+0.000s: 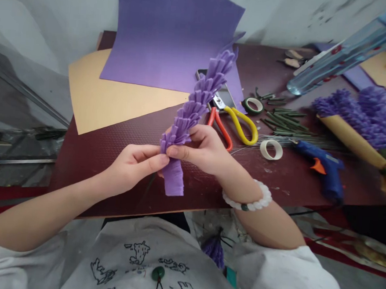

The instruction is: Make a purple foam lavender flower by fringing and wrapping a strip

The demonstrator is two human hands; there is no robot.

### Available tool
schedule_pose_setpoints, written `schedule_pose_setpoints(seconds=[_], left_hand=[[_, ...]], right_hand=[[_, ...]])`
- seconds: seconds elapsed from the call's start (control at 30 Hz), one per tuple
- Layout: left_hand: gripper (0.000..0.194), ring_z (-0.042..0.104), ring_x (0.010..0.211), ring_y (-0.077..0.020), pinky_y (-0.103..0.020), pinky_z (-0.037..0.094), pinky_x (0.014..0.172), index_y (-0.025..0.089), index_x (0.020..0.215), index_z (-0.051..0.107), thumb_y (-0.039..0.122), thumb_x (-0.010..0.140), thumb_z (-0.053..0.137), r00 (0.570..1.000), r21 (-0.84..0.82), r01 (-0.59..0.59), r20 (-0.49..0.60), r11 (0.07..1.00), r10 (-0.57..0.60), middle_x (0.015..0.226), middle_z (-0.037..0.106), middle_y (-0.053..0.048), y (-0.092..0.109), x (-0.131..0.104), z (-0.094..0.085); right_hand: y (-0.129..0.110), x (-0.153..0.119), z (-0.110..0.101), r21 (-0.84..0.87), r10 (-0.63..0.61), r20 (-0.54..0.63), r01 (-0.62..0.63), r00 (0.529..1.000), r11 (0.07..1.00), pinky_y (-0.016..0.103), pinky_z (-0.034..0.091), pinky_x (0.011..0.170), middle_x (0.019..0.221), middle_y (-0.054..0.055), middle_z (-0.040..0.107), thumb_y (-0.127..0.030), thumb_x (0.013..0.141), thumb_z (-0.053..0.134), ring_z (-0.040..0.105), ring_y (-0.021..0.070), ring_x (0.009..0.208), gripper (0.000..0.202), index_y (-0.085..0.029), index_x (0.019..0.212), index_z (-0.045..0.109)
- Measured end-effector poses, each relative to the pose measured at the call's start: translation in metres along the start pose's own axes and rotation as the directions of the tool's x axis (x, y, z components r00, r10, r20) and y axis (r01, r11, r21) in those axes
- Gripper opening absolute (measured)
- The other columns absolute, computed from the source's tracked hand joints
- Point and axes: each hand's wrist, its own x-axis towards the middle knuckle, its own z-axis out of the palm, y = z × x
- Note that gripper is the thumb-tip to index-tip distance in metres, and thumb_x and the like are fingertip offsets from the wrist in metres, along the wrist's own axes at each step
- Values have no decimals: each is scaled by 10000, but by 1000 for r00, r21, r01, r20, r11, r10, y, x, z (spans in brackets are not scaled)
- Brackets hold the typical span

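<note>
Between my two hands is a purple paper lavender flower [196,104], slanting up to the right above the table. Its upper part is a spike of layered, pleated petals, and a plain strip end hangs below my fingers. My left hand [139,162] pinches the lower left side of it between thumb and fingers. From the right, my right hand [202,149] grips it just above, thumb pressed on the front, with a white bead bracelet on that wrist. The fingertips behind the paper are partly hidden. Scissors [234,121] with red and yellow handles lie just beyond my right hand.
A purple paper sheet [167,41] and a tan sheet [117,99] lie at the back. To the right are green tape [253,105], a cream tape roll [271,150], green stem pieces [289,121], a blue glue gun [326,167], a tilted bottle [348,49] and a wrapped lavender bouquet [367,117].
</note>
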Motion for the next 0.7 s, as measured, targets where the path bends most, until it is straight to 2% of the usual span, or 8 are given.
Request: schedule_pose_setpoints(seconds=[0.1,0.2,0.3,0.5,0.7], left_hand=[[280,603,598,-124,-232,481,586,127,698,687,391,787,704,990,-204,98,117,974,-75,621,635,-24,1,1,-1],[299,614,588,-141,-237,467,558,122,656,672,393,776,713,973,-295,178,198,939,-123,580,613,-22,3,2,-1],[282,610,601,-135,-230,457,560,121,659,675,376,769,725,975,-304,171,189,937,-117,592,607,-17,3,3,-1],[266,580,601,-117,-227,436,585,129,657,672,360,778,722,985,-273,131,144,953,-94,593,593,-5,1,3,2],[295,538,579,-105,-238,406,590,124,642,648,375,782,715,990,-199,101,115,975,-79,603,588,-8,1,3,3]], right_hand=[[0,-1,-3,18,-1,37,1,999,1000,263,550,686,746,-38,679,-227,683,762,642,104,677,175,-199,799,634],[-2,-1,-4,93,-31,54,26,998,995,311,546,763,757,-23,680,-292,715,696,659,141,767,135,-202,803,646],[-4,1,-3,162,-13,5,12,1000,987,363,540,808,798,3,692,-305,688,629,661,180,847,144,-194,778,646],[-9,2,5,198,116,-71,-100,991,975,359,545,788,821,7,700,-220,601,606,653,182,852,81,-198,678,604],[-7,1,6,261,144,-94,-116,985,958,334,535,749,703,-11,645,-206,592,631,637,165,794,69,-204,637,579]])
